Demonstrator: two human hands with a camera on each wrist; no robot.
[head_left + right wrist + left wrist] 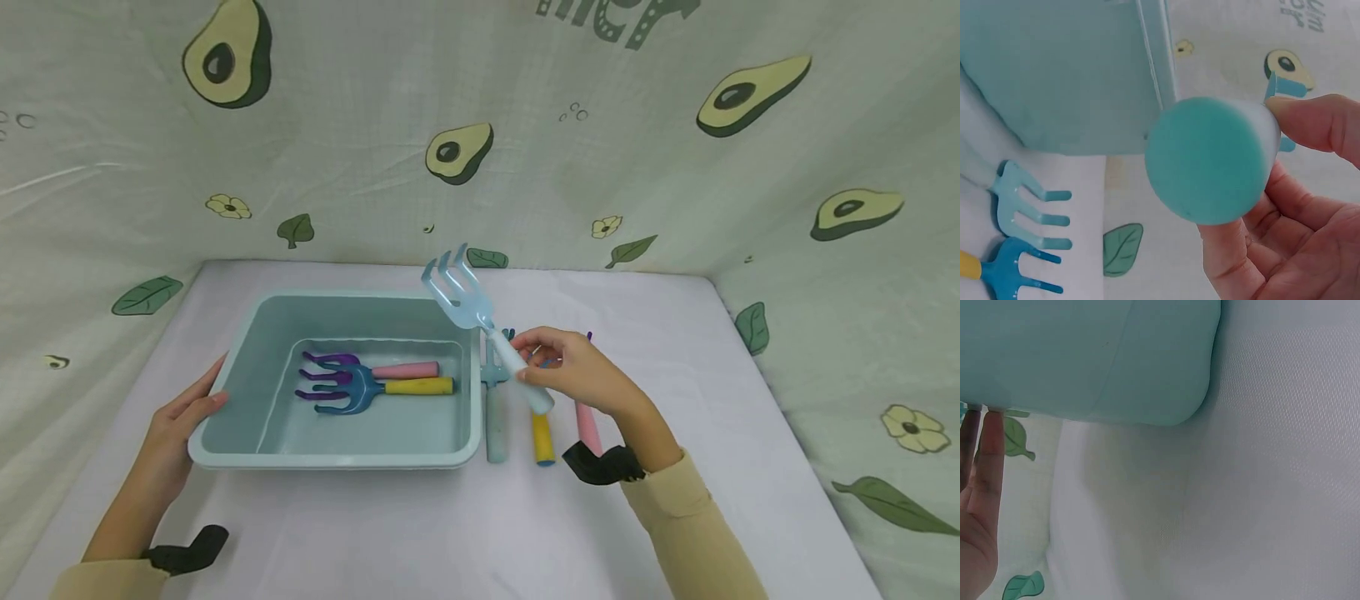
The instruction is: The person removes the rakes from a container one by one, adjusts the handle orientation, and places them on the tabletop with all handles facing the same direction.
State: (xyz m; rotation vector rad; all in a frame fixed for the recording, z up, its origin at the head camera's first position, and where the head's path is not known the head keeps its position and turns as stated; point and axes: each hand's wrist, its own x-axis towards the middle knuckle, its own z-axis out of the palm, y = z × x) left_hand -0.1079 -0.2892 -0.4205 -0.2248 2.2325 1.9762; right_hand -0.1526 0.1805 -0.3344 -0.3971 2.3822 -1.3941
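Observation:
My right hand [566,367] pinches the pale handle of a light blue garden hand fork [463,302] between thumb and fingers. Its tines point up and to the left, overlapping the basin's right rim in the head view. The handle's round turquoise end [1207,161] faces the right wrist camera. At the left, my left hand [174,429] holds the rim of a blue-green plastic basin [337,460], thumb over the edge and fingers against the outside. Inside lie a purple fork with a pink handle [405,370] and a blue fork with a yellow handle [418,387].
Right of the basin, a light blue fork with a grey-green handle [496,425], a blue fork with a yellow handle [543,437] and a pink-handled tool [588,427] lie on the white table [360,533]. Avocado-print cloth [360,167] hangs behind the table.

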